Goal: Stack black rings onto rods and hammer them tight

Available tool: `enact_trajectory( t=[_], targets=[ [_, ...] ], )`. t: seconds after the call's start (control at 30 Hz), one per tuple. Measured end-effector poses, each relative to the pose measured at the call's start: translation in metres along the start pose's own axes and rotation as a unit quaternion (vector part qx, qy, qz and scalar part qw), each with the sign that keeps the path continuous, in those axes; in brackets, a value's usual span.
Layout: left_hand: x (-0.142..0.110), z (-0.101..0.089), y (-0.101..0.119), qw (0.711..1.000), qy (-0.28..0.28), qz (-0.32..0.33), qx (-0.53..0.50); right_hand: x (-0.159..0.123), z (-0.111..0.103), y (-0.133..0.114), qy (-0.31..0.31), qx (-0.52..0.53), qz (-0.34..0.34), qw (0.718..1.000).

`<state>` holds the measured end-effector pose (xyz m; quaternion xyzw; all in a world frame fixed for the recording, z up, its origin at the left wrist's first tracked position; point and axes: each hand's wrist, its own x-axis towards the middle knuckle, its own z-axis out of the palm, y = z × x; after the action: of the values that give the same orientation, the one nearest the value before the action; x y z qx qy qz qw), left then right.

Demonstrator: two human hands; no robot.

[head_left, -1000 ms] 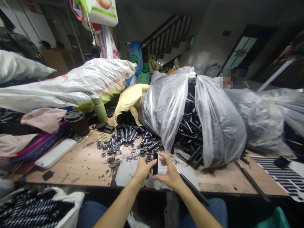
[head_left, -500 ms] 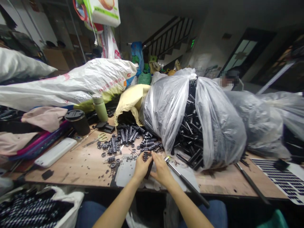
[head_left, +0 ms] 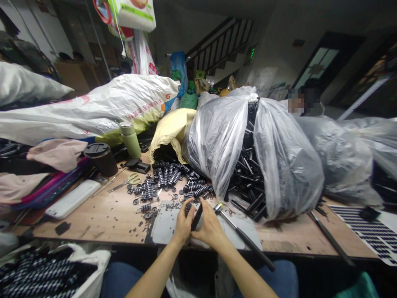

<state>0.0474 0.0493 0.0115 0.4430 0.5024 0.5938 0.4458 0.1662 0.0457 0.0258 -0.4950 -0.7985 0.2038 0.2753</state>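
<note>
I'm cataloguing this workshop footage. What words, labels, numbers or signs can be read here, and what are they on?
Nothing can be quoted for certain.
Red print on the white woven sack: too blurred to read.
Green lit sign by the stairs: too small to read.
Hanging white bag with green band: print illegible.
Green bottle and black cup: no readable label.

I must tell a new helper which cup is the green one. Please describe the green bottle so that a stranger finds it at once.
Start at the big white woven sack lying across the back left of the wooden table. Just in front of it stands the green bottle, upright, next to a dark cup with a black lid. Unlike that squat cup, it is slim, pale green and has a silvery cap.
</note>
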Motion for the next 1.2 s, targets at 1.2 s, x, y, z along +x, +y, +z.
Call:
enact_trajectory(
  t=[1.2],
  targets=[
    [0.005,0.011,0.036,0.949,-0.037,-0.280,-0.139,-0.002,-0.017,-0.009,-0.036,0.074,-0.055,0.995]
  ],
)
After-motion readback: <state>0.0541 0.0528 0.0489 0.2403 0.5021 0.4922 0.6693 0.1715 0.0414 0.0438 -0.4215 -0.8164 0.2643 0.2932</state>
